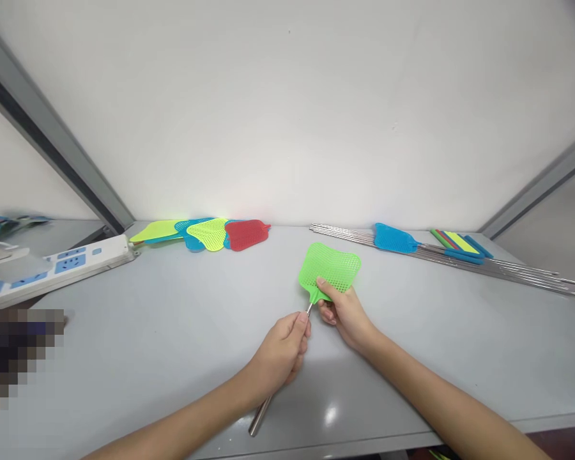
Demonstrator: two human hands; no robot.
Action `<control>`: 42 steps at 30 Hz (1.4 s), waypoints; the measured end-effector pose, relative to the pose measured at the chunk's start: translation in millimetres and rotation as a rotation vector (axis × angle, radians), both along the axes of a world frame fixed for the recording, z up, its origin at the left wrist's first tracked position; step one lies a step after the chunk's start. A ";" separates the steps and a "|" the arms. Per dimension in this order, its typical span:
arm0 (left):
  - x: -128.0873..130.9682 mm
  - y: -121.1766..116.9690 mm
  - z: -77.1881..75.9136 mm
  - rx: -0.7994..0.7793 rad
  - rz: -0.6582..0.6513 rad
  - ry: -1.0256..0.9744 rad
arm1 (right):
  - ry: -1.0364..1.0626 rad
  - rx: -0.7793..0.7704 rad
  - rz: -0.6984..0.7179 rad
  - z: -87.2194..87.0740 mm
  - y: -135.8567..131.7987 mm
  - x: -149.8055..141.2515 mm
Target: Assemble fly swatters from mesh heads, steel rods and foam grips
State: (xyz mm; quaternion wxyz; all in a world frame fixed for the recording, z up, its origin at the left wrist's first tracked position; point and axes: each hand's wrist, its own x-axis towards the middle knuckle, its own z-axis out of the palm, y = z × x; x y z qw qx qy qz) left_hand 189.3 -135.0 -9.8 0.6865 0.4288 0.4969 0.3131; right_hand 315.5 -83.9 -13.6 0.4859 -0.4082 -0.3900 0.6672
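Observation:
Above the middle of the table, my right hand (pixel 342 313) pinches the lower part of a green fly swatter head (pixel 333 262), thumb on its front face. The neck of that head meets the upper end of a metal rod (pixel 259 418). Wrapped round the rod just below the neck is my left hand (pixel 282 345). The rod slants down toward the table's front edge, and its bare lower end shows beneath my left wrist. My left palm hides the middle of the rod.
Loose yellow, blue and red swatter heads (pixel 249 235) overlap at the back left. A blue swatter (pixel 395 239) lies over several metal rods (pixel 508 273) at the back right, beside coloured grip sleeves (pixel 455 241). A white power strip (pixel 100 253) lies at the left.

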 end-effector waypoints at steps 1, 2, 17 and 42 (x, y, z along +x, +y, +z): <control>0.5 -0.3 -0.9 0.018 0.002 0.006 | -0.002 0.002 -0.005 0.0 -0.5 -0.4; 0.9 -0.6 -1.1 0.026 0.005 0.014 | 0.002 0.005 -0.013 -0.1 -0.9 -0.8; -0.4 -1.6 6.2 0.005 -0.063 -0.007 | 0.043 0.012 -0.050 -1.1 -7.2 -1.9; 0.2 -4.3 11.6 -0.069 -0.036 -0.087 | -0.014 0.004 -0.112 -1.8 -13.2 -9.3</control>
